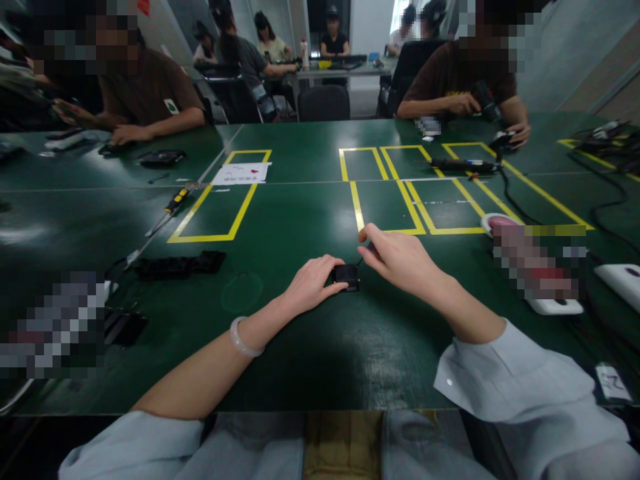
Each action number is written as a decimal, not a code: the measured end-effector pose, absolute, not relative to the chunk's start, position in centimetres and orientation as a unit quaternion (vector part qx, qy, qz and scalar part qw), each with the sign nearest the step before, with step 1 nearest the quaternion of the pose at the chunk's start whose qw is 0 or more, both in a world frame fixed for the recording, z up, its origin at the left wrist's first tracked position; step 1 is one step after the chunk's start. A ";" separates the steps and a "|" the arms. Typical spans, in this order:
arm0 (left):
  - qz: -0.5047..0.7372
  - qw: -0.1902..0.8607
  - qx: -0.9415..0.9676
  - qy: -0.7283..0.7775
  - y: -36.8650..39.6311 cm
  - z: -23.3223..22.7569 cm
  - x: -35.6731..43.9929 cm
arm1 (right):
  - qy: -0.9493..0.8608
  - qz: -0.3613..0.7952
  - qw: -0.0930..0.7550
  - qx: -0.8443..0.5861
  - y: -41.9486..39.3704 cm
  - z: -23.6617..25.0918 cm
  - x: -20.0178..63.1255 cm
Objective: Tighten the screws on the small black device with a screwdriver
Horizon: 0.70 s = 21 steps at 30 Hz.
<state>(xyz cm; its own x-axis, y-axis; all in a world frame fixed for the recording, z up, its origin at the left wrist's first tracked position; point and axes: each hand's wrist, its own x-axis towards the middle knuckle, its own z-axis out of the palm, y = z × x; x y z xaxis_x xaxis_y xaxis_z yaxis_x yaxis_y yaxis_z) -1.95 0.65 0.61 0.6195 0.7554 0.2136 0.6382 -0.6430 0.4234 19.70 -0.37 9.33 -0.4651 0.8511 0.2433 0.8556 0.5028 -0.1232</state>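
Note:
My left hand [314, 285] rests on the green table, thumb and fingers closed around the left side of a small black block-shaped part [347, 277]. Just to the right, my right hand [400, 259] pinches a thin dark tool [359, 261] whose tip points down toward the part's right edge. Most of that tool is hidden inside my fingers, so its exact kind is unclear. Whether its tip touches the part cannot be made out.
Yellow tape rectangles mark the green table [295, 227]. To the left lie a black strip-like part [181, 265] and a yellow-black screwdriver [176, 201]. A phone-like white-edged object [555, 307] lies to the right, near black cables [523, 200]. Across the table, a person holds a power driver [486, 101].

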 end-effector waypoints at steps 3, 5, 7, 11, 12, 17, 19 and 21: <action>0.190 0.153 0.886 0.393 0.7 0.6 -1.9 | -0.854 -0.016 0.121 -0.506 -0.3 9.3 19.6; 0.192 0.150 0.886 0.394 0.7 0.5 -1.9 | -0.850 -0.017 0.120 -0.512 -0.3 9.2 19.6; 0.194 0.150 0.886 0.394 0.7 0.4 -1.9 | -0.850 -0.013 0.131 -0.509 -0.2 9.0 19.6; 0.197 0.154 0.884 0.395 0.7 0.3 -1.9 | -0.858 -0.004 0.144 -0.493 -0.2 8.8 19.7; 0.198 0.156 0.883 0.395 0.7 0.3 -1.9 | -0.859 -0.005 0.141 -0.492 -0.2 8.8 19.7; 0.202 0.160 0.882 0.394 0.8 0.3 -2.0 | -0.855 -0.005 0.140 -0.500 -0.4 8.9 19.6; 0.204 0.158 0.882 0.394 0.7 0.3 -2.0 | -0.853 0.001 0.147 -0.501 -0.5 9.0 19.6; 0.203 0.158 0.882 0.395 0.7 0.3 -2.0 | -0.854 0.004 0.150 -0.498 -0.5 9.0 19.6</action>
<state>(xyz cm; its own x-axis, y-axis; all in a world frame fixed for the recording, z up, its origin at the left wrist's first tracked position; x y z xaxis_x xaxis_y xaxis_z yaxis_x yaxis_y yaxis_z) -1.99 0.72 0.26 0.6058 0.7607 0.2331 0.6326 -0.6383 0.4387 19.57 -0.51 8.97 -0.4591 0.8516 0.2530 0.8492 0.5044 -0.1566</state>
